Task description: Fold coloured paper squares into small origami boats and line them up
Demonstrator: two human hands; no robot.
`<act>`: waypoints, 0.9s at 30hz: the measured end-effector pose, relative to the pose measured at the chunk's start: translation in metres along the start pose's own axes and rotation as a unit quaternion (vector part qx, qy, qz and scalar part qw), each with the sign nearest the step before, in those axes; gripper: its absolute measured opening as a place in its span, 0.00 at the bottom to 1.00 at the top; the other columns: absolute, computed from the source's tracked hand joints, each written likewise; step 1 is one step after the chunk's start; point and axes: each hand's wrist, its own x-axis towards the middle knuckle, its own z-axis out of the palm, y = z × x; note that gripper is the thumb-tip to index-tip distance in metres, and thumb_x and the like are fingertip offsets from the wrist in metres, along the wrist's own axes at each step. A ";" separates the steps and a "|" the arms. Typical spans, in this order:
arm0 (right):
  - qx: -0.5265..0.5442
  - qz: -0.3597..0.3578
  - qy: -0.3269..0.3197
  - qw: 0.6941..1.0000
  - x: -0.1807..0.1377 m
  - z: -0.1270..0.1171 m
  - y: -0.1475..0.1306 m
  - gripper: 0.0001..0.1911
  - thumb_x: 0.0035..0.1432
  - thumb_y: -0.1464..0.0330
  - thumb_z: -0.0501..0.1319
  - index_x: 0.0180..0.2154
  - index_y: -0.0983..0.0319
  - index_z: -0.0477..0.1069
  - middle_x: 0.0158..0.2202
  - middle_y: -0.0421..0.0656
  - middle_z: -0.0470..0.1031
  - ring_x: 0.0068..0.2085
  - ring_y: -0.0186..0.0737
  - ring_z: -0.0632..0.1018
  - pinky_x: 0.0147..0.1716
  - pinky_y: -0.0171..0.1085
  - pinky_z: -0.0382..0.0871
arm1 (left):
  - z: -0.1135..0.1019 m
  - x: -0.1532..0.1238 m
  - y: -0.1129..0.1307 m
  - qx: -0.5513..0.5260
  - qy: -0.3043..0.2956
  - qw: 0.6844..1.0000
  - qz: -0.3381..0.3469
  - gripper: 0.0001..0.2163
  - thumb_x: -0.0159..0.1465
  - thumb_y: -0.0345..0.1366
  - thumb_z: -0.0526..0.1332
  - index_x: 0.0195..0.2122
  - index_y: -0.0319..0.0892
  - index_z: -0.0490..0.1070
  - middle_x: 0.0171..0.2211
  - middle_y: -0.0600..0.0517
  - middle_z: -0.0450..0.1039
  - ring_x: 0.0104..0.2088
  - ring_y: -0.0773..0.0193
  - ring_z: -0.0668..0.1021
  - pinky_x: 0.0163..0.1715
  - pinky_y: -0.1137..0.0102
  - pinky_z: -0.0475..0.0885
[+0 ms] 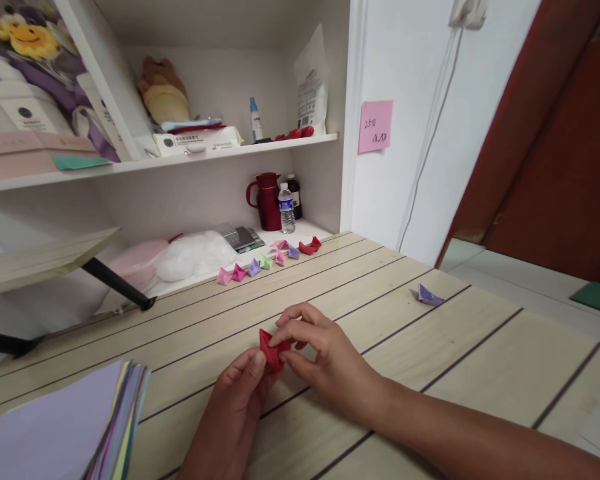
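A small red folded-paper boat (271,355) is held up between my two hands, just above the striped wooden tabletop (190,363). My left hand (243,387) pinches its left side, with the thumb on the near face. From the right, my right hand (320,343) grips the other side between thumb and fingers, one fingertip at the upper fold. My fingers cover part of the paper. Farther back, a row of small folded boats in several colours, including a green one (266,262) and a magenta one (239,272), lines the table's far edge.
A purple folded boat (429,295) sits alone at the right. A stack of coloured paper (55,427) lies at the near left. Behind the table, shelves hold a red jug (268,202), a water bottle (287,209) and a plastic bag (197,256). A small raised stand (45,260) is at left.
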 end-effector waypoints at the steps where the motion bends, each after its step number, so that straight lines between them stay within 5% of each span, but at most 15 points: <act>1: 0.005 0.001 0.000 1.000 0.000 0.000 0.000 0.18 0.54 0.84 0.62 0.38 0.56 0.78 0.45 0.41 0.69 0.45 0.36 0.75 0.44 0.35 0.71 | 0.000 0.001 0.000 -0.005 0.010 1.000 -0.003 0.12 0.54 0.43 0.73 0.34 0.40 0.81 0.36 0.48 0.82 0.39 0.63 0.79 0.44 0.70 0.71; 13: -0.059 0.011 0.005 0.998 0.001 -0.004 0.001 0.10 0.57 0.79 0.64 0.32 0.58 0.77 0.43 0.40 0.73 0.45 0.37 0.77 0.46 0.38 0.70 | 0.001 -0.004 0.002 0.035 -0.046 0.998 -0.005 0.11 0.65 0.41 0.63 0.38 0.38 0.79 0.40 0.47 0.79 0.45 0.63 0.77 0.52 0.68 0.69; 18: -0.120 0.034 -0.021 0.992 0.004 -0.009 0.003 0.08 0.59 0.78 0.63 0.32 0.59 0.75 0.40 0.40 0.76 0.42 0.39 0.77 0.45 0.39 0.70 | 0.008 -0.007 0.000 0.082 0.075 0.994 0.021 0.19 0.63 0.49 0.63 0.50 0.43 0.72 0.50 0.45 0.74 0.49 0.58 0.77 0.55 0.59 0.70; 21: -0.146 0.059 -0.032 0.987 0.005 -0.011 0.005 0.08 0.59 0.78 0.63 0.31 0.60 0.75 0.41 0.41 0.77 0.42 0.40 0.77 0.45 0.39 0.69 | 0.006 -0.004 -0.009 0.221 0.154 0.959 0.087 0.26 0.57 0.50 0.67 0.56 0.50 0.68 0.58 0.46 0.65 0.53 0.55 0.74 0.54 0.56 0.70; 24: -0.158 0.074 -0.044 0.984 0.006 -0.012 0.005 0.08 0.58 0.78 0.62 0.31 0.61 0.75 0.40 0.42 0.78 0.41 0.40 0.77 0.43 0.39 0.69 | 0.001 0.001 -0.017 0.364 0.130 0.900 0.203 0.21 0.53 0.45 0.69 0.49 0.51 0.75 0.57 0.47 0.63 0.57 0.51 0.70 0.54 0.56 0.69; 27: -0.155 0.085 -0.055 0.983 0.005 -0.012 0.006 0.09 0.57 0.79 0.62 0.30 0.61 0.75 0.39 0.42 0.78 0.41 0.40 0.77 0.42 0.38 0.69 | 0.001 0.002 -0.017 0.413 0.096 0.881 0.209 0.14 0.55 0.40 0.67 0.44 0.51 0.78 0.50 0.48 0.70 0.53 0.52 0.73 0.54 0.57 0.68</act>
